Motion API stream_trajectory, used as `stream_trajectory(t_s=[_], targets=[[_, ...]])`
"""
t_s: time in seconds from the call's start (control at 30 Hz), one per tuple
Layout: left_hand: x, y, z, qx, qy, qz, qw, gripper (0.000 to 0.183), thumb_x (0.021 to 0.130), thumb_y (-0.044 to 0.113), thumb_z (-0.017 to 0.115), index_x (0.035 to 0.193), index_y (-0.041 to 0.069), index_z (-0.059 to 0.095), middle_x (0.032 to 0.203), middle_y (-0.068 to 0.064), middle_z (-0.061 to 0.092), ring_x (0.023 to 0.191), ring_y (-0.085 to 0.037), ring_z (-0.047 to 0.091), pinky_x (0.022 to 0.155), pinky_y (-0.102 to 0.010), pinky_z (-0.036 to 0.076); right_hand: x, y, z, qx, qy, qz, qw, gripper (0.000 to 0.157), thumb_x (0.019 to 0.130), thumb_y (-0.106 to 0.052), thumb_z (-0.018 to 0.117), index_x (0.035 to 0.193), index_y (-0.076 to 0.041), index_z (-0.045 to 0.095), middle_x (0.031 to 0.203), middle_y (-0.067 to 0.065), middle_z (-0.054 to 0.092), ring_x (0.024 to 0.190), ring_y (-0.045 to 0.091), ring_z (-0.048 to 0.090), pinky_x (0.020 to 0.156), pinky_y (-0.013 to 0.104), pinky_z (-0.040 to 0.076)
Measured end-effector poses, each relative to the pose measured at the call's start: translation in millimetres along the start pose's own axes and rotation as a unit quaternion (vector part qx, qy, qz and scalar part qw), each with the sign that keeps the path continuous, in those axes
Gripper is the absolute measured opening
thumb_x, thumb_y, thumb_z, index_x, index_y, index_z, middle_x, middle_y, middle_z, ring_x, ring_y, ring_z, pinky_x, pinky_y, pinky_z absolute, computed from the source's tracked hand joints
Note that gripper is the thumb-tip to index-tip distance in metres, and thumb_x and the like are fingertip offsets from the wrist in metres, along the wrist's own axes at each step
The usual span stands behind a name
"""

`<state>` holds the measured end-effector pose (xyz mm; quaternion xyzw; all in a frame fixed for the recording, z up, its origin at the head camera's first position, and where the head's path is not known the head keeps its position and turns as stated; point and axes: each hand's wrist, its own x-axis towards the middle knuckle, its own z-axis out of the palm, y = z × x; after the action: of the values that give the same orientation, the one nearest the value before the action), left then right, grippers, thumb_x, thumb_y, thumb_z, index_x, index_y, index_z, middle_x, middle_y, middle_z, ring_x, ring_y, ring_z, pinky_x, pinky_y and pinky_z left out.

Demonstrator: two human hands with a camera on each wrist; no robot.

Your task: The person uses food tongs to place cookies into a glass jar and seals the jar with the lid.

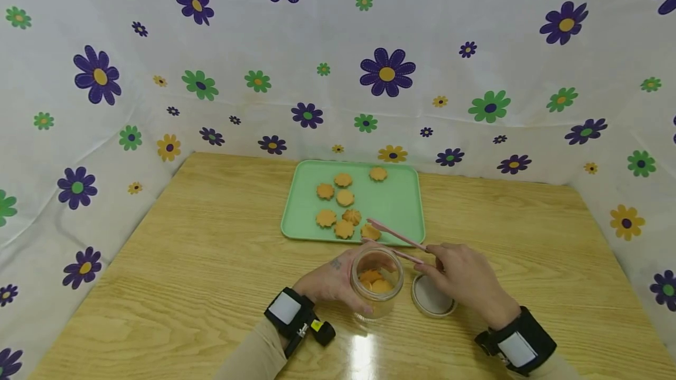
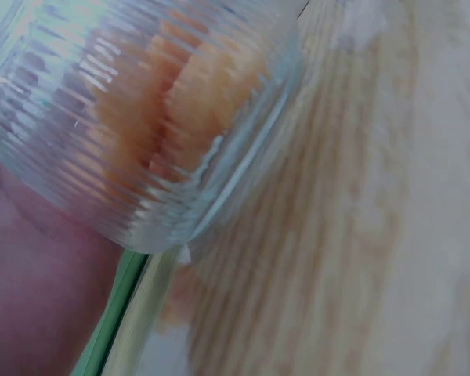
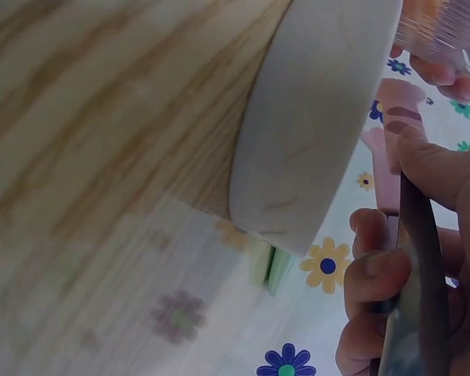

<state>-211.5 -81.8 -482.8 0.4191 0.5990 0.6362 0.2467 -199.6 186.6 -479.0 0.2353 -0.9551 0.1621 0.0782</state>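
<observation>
My left hand [image 1: 338, 280] grips a ribbed glass jar [image 2: 55, 117] with its mouth up and several scalloped cookies [image 1: 376, 281] inside. In my right hand [image 1: 462, 274] is a pair of tongs [image 1: 398, 234] with pink ends and, in the right wrist view, dark metal handles [image 3: 415, 298]. The tong tips stand on either side of a cookie [image 1: 371, 231] at the near edge of the green tray [image 1: 396, 204]; whether they touch it, I cannot tell. Several more cookies [image 1: 325, 218] lie on the tray's left half and top.
A round lid [image 1: 433, 297] lies on the wooden table [image 1: 211, 239] between the jar and my right hand. Behind the tray and at both sides hangs a white cloth [image 1: 327, 28] printed with flowers.
</observation>
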Motion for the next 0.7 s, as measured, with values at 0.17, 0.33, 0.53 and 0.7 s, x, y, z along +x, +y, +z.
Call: stream_trajectory(t_s=[0.17, 0.33, 0.53, 0.7], targets=[[-1.5, -0.6, 0.1, 0.01, 0.003, -0.002, 0.9999, 0.088, 0.063, -0.02, 0.078, 0.139, 0.004, 0.04, 0.132, -0.023, 0.052, 0.126, -0.034, 0.043, 0.109, -0.057, 0.029, 2.2, -2.6, 1.2, 0.001, -0.005, 0.009, 1.0, 0.029, 0.085, -0.038, 0.072, 0.094, -0.01, 0.07, 0.055, -0.011, 0.045, 0.047, 0.006, 0.038, 0.039, 0.022, 0.031], [-1.9, -0.3, -0.4, 0.023, 0.003, -0.002, 0.9997, 0.088, 0.063, -0.018, 0.079, 0.138, 0.006, 0.041, 0.132, -0.021, 0.052, 0.126, -0.034, 0.043, 0.109, -0.055, 0.03, 4.1, -3.1, 2.2, 0.01, -0.02, 0.024, 0.999, 0.027, 0.087, -0.038, 0.07, 0.09, -0.011, 0.068, 0.054, -0.009, 0.044, 0.046, 0.006, 0.038, 0.037, 0.022, 0.03], [-1.6, 0.1, -0.6, -0.004, 0.0, 0.0, 1.0, 0.088, 0.064, -0.021, 0.076, 0.14, 0.002, 0.039, 0.132, -0.028, 0.049, 0.126, -0.039, 0.041, 0.109, -0.059, 0.029, 5.9, -2.8, 1.6, 0.034, -0.033, 0.033, 0.998, 0.027, 0.09, -0.037, 0.067, 0.091, -0.011, 0.069, 0.053, -0.009, 0.044, 0.042, 0.004, 0.037, 0.036, 0.021, 0.027], [-1.4, 0.4, -0.5, -0.015, -0.005, -0.002, 0.9999, 0.09, 0.064, -0.023, 0.074, 0.142, -0.005, 0.033, 0.132, -0.032, 0.047, 0.126, -0.043, 0.04, 0.109, -0.061, 0.027, 7.0, -2.6, 2.0, 0.039, -0.032, 0.04, 0.998, 0.026, 0.09, -0.036, 0.067, 0.088, -0.01, 0.069, 0.052, -0.008, 0.043, 0.042, 0.005, 0.036, 0.036, 0.02, 0.025]])
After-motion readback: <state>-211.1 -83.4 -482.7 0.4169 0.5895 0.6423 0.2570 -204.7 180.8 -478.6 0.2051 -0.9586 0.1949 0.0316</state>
